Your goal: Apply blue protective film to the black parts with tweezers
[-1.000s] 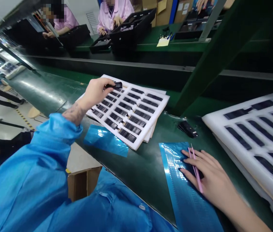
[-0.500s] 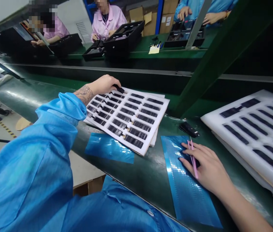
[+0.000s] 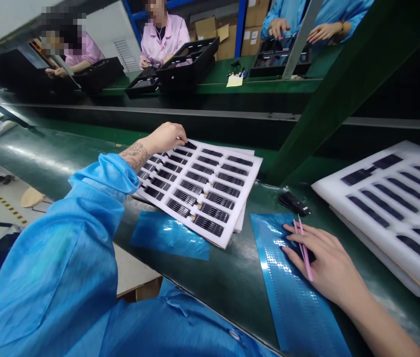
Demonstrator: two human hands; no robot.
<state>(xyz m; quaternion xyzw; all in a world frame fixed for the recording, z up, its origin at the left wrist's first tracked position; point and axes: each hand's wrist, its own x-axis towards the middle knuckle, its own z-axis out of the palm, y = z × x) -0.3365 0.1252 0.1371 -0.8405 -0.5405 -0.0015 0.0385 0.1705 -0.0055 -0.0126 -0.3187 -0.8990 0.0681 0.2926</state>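
Head view, read left to right. The left hand (image 3: 165,139), out of a blue sleeve (image 3: 98,188), is curled over the far left corner of the white foam tray (image 3: 250,176). Its fingertips (image 3: 180,135) touch or nearly touch a dark part (image 3: 191,146) in the corner slot, and I cannot tell whether they pinch it or merely rest on it. The slots nearer than that grip and to its right are filled with like parts. Below the wrist a loose blue film (image 3: 169,235) lies on the green belt (image 3: 217,270), just beside the tray's near edge. Further right, the right hand (image 3: 331,270) lies flat on a long blue sheet (image 3: 295,297), fingers extended and pressing it down, with pink tweezers (image 3: 304,248) nipped between two of them, tips pointing away. Just beyond those tips sits a small black piece (image 3: 293,203), off the sheet; right of the hand a second foam tray (image 3: 334,191) carries more dark strips. Risks, as I judge them: a part lifted askew from the corner slot could catch the foam wall and drop, or drag the light tray off the one stacked beneath it; the sleeve could sweep the nearer rows; the tweezers, held only between fingers, could slip and score the sheet
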